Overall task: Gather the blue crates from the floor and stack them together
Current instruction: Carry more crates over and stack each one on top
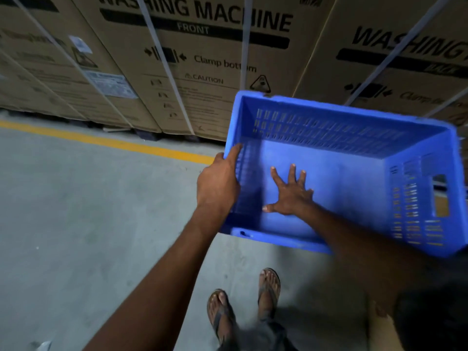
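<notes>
Our left hand (217,184) clasps the short end wall of the blue perforated plastic crate (354,158); our right hand (291,192) presses open-palmed on its floor, likely steadying the tilt (crate carried above the grey concrete floor (76,211), beside brown cardboard washing-machine cartons (192,72)).

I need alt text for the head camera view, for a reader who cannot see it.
A person holds an empty blue crate off the concrete floor, left hand gripping its side wall and right hand spread flat inside on its bottom. Behind stand strapped washing machine cartons past a yellow floor line; sandalled feet show below.
</notes>
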The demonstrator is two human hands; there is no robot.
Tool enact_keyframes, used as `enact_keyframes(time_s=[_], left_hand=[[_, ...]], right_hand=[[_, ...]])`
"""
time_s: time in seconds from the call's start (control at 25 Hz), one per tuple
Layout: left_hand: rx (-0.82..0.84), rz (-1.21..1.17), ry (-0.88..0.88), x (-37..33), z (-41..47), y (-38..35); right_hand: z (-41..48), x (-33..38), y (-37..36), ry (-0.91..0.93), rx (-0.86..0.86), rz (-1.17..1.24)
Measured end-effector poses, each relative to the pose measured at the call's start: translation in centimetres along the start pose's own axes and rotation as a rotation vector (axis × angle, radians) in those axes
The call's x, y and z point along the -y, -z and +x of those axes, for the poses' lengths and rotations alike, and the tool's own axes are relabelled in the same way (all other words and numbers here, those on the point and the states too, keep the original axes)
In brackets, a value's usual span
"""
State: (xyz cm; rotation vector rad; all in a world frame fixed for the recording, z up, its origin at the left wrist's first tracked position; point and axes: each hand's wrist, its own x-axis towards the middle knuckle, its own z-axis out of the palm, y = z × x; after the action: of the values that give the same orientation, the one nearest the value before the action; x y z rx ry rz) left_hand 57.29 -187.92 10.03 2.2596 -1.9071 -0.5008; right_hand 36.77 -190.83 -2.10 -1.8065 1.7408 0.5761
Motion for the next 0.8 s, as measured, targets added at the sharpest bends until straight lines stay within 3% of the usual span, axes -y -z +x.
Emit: enact_keyframes(time_s=[0.24,0.36,0.4,0.48,0.56,0.6,0.72,0.8], left_hand=[[-0.022,0.006,-0.018,0.1,0.1,-0.4],[0.001,-0.002,-0.035,0.1,-0.5,-0.3],[-0.001,-0.015,-0.029,0.0,-0.3,-0.2],[0.035,-0.066,-0.039,0.1,-0.3,0.3],[0.032,-0.05,-0.102,0.2,-1.4,0.4],[-0.01,-0.012,-0.145,0.5,-2.3,0.3],[-0.058,0.143,-0.254,0.8,-6.3,-1.0],[-0.051,0.152,-0.222,0.8,-7.2,-1.5]], right_hand=[[-0.8,0.0,1.2,-0.018,0.066,0.034],[-4.3,0.0,4.0,0.073,0.167,0.139],[-6.4,-0.6,4.6,0.077,0.111,0.223],[-11.9,-2.6,3.5,0.059,-0.18,0.263],[-17.2,-5.3,1.7,0.009,-0.542,0.158],[-18.7,-6.4,1.1,-0.01,-0.632,0.084],[-19.8,-7.7,0.1,-0.128,-0.524,-0.194],[-19.1,-7.4,-0.1,-0.179,-0.503,-0.187]])
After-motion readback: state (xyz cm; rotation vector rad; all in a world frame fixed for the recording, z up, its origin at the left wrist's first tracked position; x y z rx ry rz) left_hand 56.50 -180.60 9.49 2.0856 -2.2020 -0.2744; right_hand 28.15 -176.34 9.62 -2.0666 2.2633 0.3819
